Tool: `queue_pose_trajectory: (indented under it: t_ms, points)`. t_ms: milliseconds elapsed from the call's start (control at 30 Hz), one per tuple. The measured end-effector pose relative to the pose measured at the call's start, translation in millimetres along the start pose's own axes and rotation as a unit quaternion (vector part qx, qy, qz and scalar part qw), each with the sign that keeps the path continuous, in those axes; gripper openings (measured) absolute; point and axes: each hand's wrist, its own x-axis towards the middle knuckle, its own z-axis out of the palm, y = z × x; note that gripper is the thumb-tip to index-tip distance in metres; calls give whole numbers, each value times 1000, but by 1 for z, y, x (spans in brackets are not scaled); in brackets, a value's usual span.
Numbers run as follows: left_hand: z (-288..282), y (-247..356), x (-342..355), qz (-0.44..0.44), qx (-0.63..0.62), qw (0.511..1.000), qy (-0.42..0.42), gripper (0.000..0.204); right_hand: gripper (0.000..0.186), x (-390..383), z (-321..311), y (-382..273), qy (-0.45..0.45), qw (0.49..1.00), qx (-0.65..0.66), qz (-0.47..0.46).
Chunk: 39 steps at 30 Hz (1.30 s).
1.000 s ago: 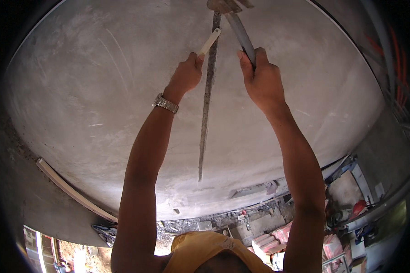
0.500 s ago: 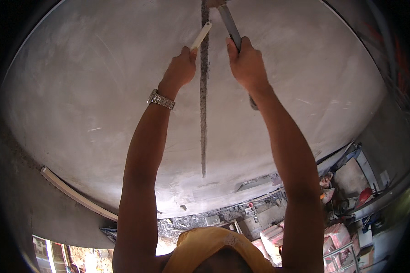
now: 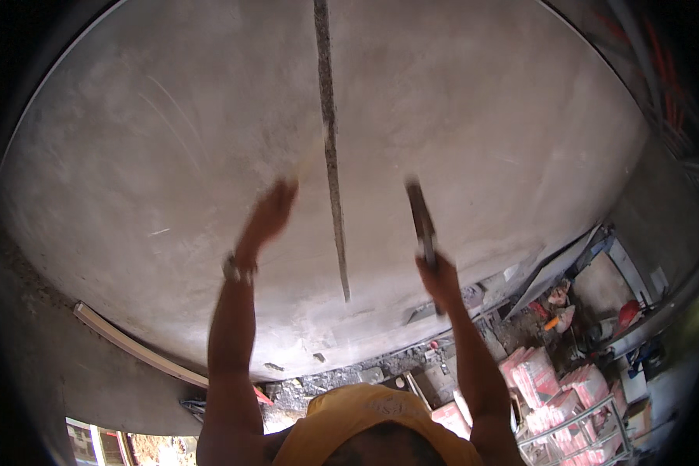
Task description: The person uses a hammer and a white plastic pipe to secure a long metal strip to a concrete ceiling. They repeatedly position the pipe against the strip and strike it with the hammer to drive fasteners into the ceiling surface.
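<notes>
A long dark groove runs down the grey plastered wall in front of me. Left of the groove, my left hand is blurred by motion, with a watch at its wrist. From its closed fingers a pale flat bar shows only as a faint smear toward the groove. My right hand, lower and to the right, grips a hammer by its handle. The hammer points up and stands apart from the bar; its head is smeared and seen nearly edge-on.
Rubble lies along the wall's foot. At the lower right are red-and-white bags and a metal frame. Boards and an orange-handled thing lie farther right. A pale strip of trim crosses the lower left.
Both hands have come down from high on the wall. The right hand with the hammer has dropped farther and away from the groove; the left hand has moved down and left with the bar.
</notes>
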Motion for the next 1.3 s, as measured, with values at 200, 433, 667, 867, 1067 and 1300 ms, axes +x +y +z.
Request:
queue_pose_trajectory:
  t_ms: [200, 433, 667, 867, 1067, 1300]
  points:
    - [293, -41, -453, -33, -19, 944, -328, 33, 37, -280, 31, 205, -123, 936, -228, 239]
    - [217, 17, -547, -488, -128, 625, -596, 33, 31, -430, -16, 261, -192, 779, -239, 546]
    - [220, -2, -514, -464, -137, 678, -554, 50, 31, -422, -35, 238, -139, 805, -180, 548]
    - [184, 36, -287, -430, -301, 813, -252, 42, 30, -399, -15, 229, -144, 830, -159, 515]
    - [34, 57, -44, -156, -191, 968, 51, 30, 30, -397, 6, 217, -185, 834, -150, 498]
    - [-101, 72, 114, -38, -82, 985, 149, 36, 30, -390, 8, 204, -213, 863, -149, 432]
